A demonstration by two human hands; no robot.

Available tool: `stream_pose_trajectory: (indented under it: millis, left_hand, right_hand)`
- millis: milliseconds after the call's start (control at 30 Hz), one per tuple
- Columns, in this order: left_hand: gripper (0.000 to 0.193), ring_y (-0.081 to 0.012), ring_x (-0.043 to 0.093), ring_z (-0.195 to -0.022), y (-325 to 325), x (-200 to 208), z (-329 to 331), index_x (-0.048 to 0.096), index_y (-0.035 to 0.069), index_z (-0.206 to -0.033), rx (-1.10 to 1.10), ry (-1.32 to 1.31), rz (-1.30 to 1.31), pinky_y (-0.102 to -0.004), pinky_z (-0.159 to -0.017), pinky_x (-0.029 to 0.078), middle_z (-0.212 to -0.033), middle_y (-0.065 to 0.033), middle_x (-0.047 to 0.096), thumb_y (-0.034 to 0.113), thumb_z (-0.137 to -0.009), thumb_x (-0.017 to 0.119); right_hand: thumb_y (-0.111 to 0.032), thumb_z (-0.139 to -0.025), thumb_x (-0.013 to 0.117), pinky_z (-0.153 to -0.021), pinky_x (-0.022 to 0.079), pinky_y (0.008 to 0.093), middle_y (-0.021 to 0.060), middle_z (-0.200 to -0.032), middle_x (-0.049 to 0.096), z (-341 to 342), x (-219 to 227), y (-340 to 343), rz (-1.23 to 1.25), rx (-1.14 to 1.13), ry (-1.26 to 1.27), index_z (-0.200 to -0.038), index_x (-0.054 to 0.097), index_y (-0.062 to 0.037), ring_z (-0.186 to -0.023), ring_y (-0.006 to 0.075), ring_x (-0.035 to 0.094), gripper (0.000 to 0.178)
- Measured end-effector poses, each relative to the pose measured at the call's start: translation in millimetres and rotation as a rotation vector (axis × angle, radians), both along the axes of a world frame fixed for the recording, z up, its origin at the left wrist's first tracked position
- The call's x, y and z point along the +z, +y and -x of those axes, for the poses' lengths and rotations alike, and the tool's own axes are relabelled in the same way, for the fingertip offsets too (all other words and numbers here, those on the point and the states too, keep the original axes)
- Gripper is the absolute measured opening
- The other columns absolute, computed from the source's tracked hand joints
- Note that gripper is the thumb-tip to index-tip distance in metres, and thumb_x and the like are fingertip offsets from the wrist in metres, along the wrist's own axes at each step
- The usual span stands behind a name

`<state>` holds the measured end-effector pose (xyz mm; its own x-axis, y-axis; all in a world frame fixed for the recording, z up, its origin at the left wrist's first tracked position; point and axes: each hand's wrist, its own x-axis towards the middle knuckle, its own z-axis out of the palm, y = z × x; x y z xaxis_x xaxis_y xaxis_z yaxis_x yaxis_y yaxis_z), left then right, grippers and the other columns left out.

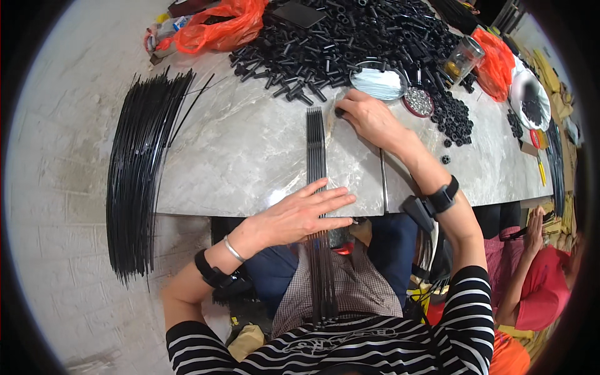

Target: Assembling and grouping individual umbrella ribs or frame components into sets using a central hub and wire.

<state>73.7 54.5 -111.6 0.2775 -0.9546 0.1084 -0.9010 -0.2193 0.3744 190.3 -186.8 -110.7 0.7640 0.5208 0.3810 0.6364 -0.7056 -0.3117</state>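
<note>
My left hand (pixel 300 215) lies flat with its fingers spread across a row of thin black rods (pixel 317 156). The rods lie side by side over the table's near edge, their lower ends reaching down toward my lap. To the right of their far ends, my right hand (pixel 375 122) is closed, thumb and fingers pinching a small black cap-like part (pixel 339 112). Its exact shape is mostly covered by the fingers. Just beyond this hand sit an oval dish of thin pale sticks (pixel 378 83) and a small red-rimmed bowl of shiny metal bits (pixel 419 101).
A large heap of black plastic fittings (pixel 350 37) covers the far table, with black ring-shaped nuts (pixel 452 119) at its right. A thick bundle of black rods (pixel 140 169) overhangs the left edge. Orange bags (pixel 228 25) and a clear jar (pixel 465 57) stand behind. Another person (pixel 544 281) sits at right.
</note>
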Motion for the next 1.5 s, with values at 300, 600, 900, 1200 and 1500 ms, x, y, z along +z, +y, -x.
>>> stream_pose_trajectory:
  millis: [300,600,900,1200,1500]
  left_hand:
    - [0.057,-0.0224,0.035,-0.139,2.1,-1.0,-0.8,0.049,0.023,-0.135,-0.002,-0.043,0.014,-0.0455,-0.117,0.026,-0.150,-0.0049,0.036,0.008,-0.081,0.059]
    - [0.056,-0.0225,0.034,-0.139,5.1,-4.4,-0.5,0.052,0.022,-0.133,0.002,-0.038,0.050,-0.0469,-0.117,0.024,-0.150,-0.0053,0.036,0.008,-0.080,0.061]
    - [0.057,-0.0235,0.031,-0.140,2.5,-6.2,2.7,0.052,0.022,-0.134,-0.022,-0.053,0.033,-0.0473,-0.118,0.022,-0.151,-0.0034,0.036,0.007,-0.080,0.059]
    - [0.057,-0.0241,0.029,-0.141,8.1,-3.1,10.0,0.054,0.024,-0.130,-0.005,-0.044,0.001,-0.0472,-0.118,0.022,-0.152,-0.0048,0.033,0.001,-0.078,0.059]
    - [0.057,-0.0240,0.034,-0.139,4.1,1.5,7.6,0.056,0.025,-0.128,0.011,-0.020,0.008,-0.0468,-0.116,0.026,-0.151,-0.0063,0.036,0.002,-0.076,0.060]
  right_hand:
    - [0.000,-0.078,0.057,-0.079,0.051,0.0419,0.0168,-0.092,0.059,-70.6,-14.5,39.5,-0.097,0.010,-0.064,-0.099,0.064,0.0011,-0.094,0.0350,0.060,0.022]
    - [-0.004,-0.078,0.063,-0.081,0.050,0.0417,0.0179,-0.094,0.061,-49.3,14.9,64.2,-0.113,-0.088,-0.106,-0.104,0.063,0.0019,-0.089,0.0348,0.062,0.026]
    - [-0.006,-0.080,0.065,-0.074,0.051,0.0369,0.0170,-0.091,0.064,-79.2,-5.1,71.4,-0.226,-0.030,0.019,-0.104,0.066,-0.0001,-0.081,0.0316,0.064,0.024]
    - [-0.008,-0.084,0.061,-0.074,0.051,0.0370,0.0179,-0.094,0.067,27.0,58.3,-37.7,-0.167,-0.228,0.172,-0.101,0.067,0.0030,-0.083,0.0317,0.066,0.021]
    - [-0.009,-0.084,0.064,-0.071,0.051,0.0341,0.0149,-0.091,0.068,29.8,35.5,-101.1,-0.135,-0.404,0.058,-0.097,0.067,0.0021,-0.081,0.0273,0.066,0.017]
